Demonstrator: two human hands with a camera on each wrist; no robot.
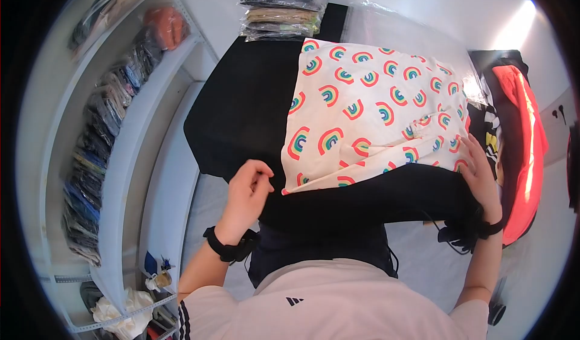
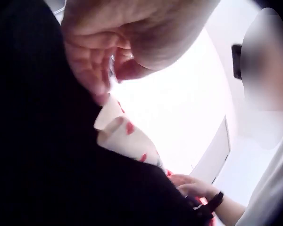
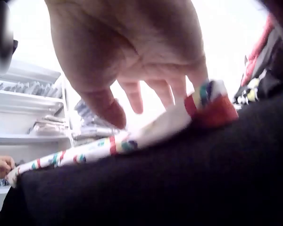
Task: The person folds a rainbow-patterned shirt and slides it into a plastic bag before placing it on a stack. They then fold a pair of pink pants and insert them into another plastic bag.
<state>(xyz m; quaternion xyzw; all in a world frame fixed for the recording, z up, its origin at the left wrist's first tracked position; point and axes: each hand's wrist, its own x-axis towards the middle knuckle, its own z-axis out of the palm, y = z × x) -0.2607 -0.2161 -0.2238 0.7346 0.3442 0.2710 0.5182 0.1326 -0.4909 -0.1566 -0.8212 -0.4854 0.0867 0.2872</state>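
A white cloth with rainbow prints [image 1: 362,110] lies on a black surface [image 1: 241,98], wrinkled toward its lower right. At its lower left corner is my left hand [image 1: 248,192], fingers loosely bent, with a small gap to the cloth in the head view. The left wrist view has those fingers [image 2: 101,94] close to the cloth's edge [image 2: 129,139]; contact is hard to judge. My right hand [image 1: 481,174] rests with spread, relaxed fingers at the cloth's lower right edge. Seen from the right wrist, that hand [image 3: 132,56] is over the cloth [image 3: 155,129], thumb apart from the fingers.
A stack of bagged garments [image 1: 283,8] stands at the back beside clear plastic [image 1: 386,26]. Shelves with more bagged garments [image 1: 109,104] line the left. Red and dark clothes [image 1: 524,141] hang or lie at the right, close to my right hand.
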